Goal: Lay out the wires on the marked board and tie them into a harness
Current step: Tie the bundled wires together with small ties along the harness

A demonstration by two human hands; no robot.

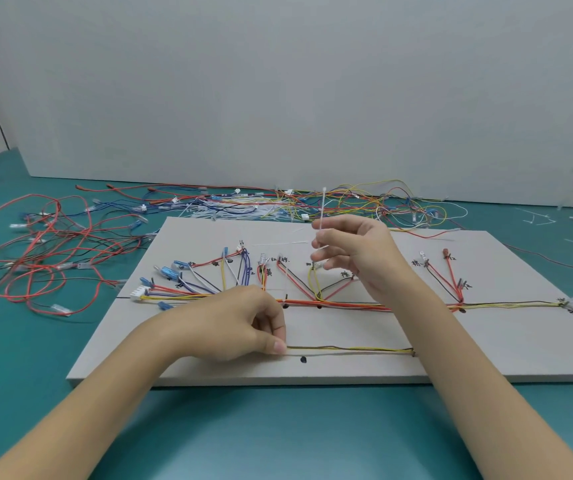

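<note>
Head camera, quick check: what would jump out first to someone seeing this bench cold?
Most likely the right hand, raised above the middle of the white board and pinching a white cable tie that points upward. Next, the left hand at the board's near edge, pinching the end of a thin yellow and black wire pair. Behind and to the left, a tangle of loose wires sprawls over the teal table.

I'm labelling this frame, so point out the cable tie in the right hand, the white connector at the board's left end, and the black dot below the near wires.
cable tie (322, 209): head view, on its upright strap.
white connector (138, 293): head view, on its housing.
black dot (303, 359): head view, on its middle.
</note>
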